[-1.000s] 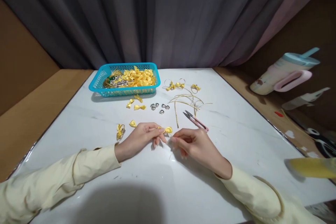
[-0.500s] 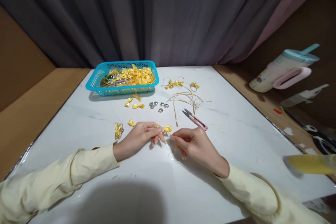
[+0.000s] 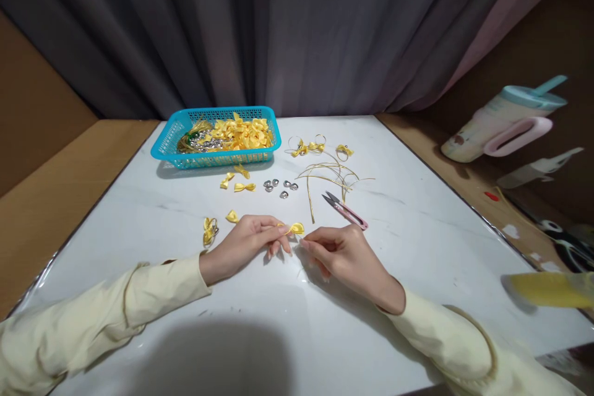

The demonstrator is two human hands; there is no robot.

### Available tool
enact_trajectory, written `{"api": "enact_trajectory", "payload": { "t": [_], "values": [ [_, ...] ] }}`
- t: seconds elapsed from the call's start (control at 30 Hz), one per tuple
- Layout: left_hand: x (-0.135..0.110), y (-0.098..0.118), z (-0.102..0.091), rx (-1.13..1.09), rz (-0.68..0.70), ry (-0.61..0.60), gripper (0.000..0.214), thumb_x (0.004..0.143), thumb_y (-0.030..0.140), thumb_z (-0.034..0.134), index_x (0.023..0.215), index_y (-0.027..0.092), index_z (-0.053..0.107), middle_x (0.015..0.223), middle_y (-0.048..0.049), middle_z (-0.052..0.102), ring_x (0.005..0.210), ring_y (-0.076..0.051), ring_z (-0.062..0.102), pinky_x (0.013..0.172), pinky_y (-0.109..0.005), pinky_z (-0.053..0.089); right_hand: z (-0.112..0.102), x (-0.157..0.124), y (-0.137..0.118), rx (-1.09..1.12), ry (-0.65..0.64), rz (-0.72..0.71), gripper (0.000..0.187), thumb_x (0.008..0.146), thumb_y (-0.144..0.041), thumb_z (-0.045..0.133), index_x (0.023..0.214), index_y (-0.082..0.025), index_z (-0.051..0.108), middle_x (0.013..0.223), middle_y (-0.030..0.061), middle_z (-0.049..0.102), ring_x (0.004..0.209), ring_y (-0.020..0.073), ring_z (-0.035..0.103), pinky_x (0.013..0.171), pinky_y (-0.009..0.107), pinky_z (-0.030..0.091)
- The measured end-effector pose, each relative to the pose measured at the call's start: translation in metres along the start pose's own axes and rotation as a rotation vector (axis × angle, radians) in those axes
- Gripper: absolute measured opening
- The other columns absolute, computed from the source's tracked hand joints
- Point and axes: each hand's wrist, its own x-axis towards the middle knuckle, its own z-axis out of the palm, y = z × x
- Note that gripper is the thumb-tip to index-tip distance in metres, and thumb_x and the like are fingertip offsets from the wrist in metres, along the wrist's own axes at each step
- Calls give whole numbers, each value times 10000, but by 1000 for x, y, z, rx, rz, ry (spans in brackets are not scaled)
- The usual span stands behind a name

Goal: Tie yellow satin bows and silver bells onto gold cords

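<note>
My left hand [image 3: 245, 244] rests on the white table [image 3: 417, 247] and pinches a small yellow ribbon bow [image 3: 296, 228] between thumb and fingertips. My right hand [image 3: 346, 255] lies just to the right, fingers curled and pinched close to the bow; what it holds is too small to make out. Pink thread snips [image 3: 346, 210] lie just beyond my right hand. A thin gold wire [image 3: 310, 201] lies between the snips and the bow.
A turquoise basket [image 3: 167, 147] of yellow bows and metal parts stands at the back left. Loose bows [image 3: 245, 187], silver heart charms [image 3: 280, 186], gold wire loops [image 3: 330, 172] and finished bow rings [image 3: 310, 147] lie mid-table. Another bow ring [image 3: 210, 231] is by my left hand. A tumbler [image 3: 503, 125] sits at the right.
Both hands stay in place on the bow; the view shifted slightly since one second ago.
</note>
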Motion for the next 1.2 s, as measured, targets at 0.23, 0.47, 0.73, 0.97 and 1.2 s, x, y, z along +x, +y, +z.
{"api": "enact_trajectory", "payload": {
  "t": [0.23,0.47,0.73,0.97,1.2],
  "values": [
    [0,-2,-1,22,10,0,248,834,259,552,674,97,649,595,-15,600,511,-72,435,523,-202,358,0,1,2,-30,23,-31,239,796,-126,489,605,-125,633,391,-42,476,351,59,376,396,190,304],
    [-3,-1,3,99,45,41,271,838,278,541,657,102,638,567,-6,572,512,-80,443,534,-214,367,6,1,5,-122,72,-110,257,774,-96,478,534,-136,563,448,-32,485,417,57,334,426,193,267],
    [-5,0,5,142,46,45,283,838,269,524,632,113,637,517,12,529,491,-84,422,522,-224,353,13,3,11,-191,98,-181,226,761,-67,448,590,-127,584,441,-52,393,426,56,246,441,206,219],
    [-2,-2,7,133,29,77,285,832,305,532,647,119,643,565,-4,550,516,-91,418,538,-231,342,13,7,12,-193,145,-208,215,767,-91,458,575,-132,546,452,-55,372,431,57,267,457,206,233],
    [0,-4,6,119,39,97,277,826,353,548,748,117,671,614,-5,511,586,-108,422,554,-228,327,10,11,10,-168,180,-182,247,790,-119,438,560,-143,524,456,-43,424,428,61,306,436,197,248]
  ]
}}
